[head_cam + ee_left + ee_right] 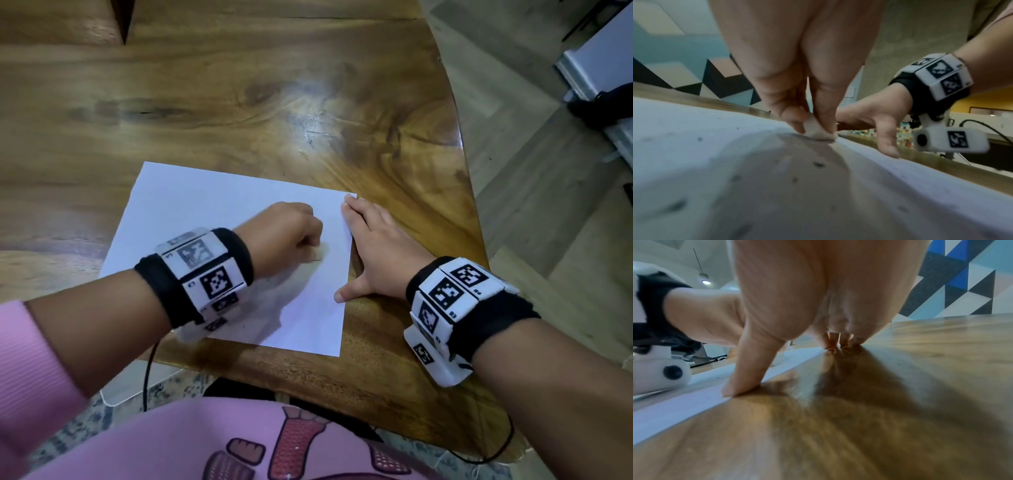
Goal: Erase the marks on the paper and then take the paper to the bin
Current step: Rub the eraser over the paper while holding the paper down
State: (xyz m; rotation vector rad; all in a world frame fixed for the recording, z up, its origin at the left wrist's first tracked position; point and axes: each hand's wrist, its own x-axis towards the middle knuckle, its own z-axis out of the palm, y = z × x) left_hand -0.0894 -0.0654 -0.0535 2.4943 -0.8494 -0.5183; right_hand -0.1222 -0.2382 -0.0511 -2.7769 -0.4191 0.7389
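Observation:
A white sheet of paper point(205, 219) lies flat on the wooden table point(239, 102) near its front edge. My left hand point(291, 233) pinches a small white eraser point(818, 131) and presses it onto the paper's right half. Dark crumbs dot the paper point(694, 146) in the left wrist view. My right hand point(373, 246) lies flat with straight fingers along the paper's right edge; its thumb point(744, 379) presses the sheet's edge and its fingertips point(832, 340) touch the far corner. No bin is in view.
The table's curved right edge point(462, 154) drops to a tiled floor. A white appliance with dark cables point(603, 85) stands on the floor at the far right. A thin black cable point(147, 377) hangs below the front edge by my lap.

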